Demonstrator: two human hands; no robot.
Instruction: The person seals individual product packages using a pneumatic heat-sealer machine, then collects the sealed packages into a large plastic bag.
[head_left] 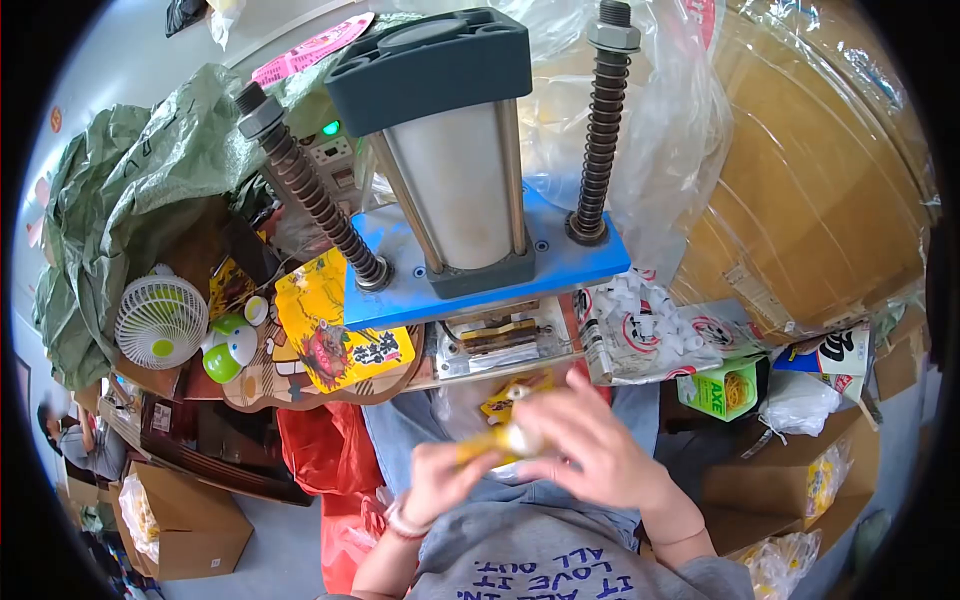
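Over on the right, a huge cardboard box [800, 190] with clear plastic around it hogs the most room, honestly. Next biggest is the press [450, 190] smack in the middle, with a dark-capped cylinder, a blue plate [395, 292] under that and a rod with a spring [600, 140] on each side. Off to the left there's a crumpled green sack [110, 230], and lower down on that side sits an open carton [200, 535]. A red plastic bag [330, 450] is just beside the person's leg. Then you've got a little white fan [160, 320] near the sack, a yellow printed pouch [340, 320] lying flat just left of the press, and a green tub [722, 390] over to the right with something yellow and stringy in it. White plastic bits [645, 318] are heaped on a printed bag right of the press. As for the hands, they're up over the lap, right in front of the press: the left hand [443, 482] is closed on one end of what looks like a yellow packet [485, 444], fingers and thumb pinching it. The right hand [597, 447] has its fingers bent over a whitish bit [522, 440] at the other end, but it's too blurry to tell if it's gripping.
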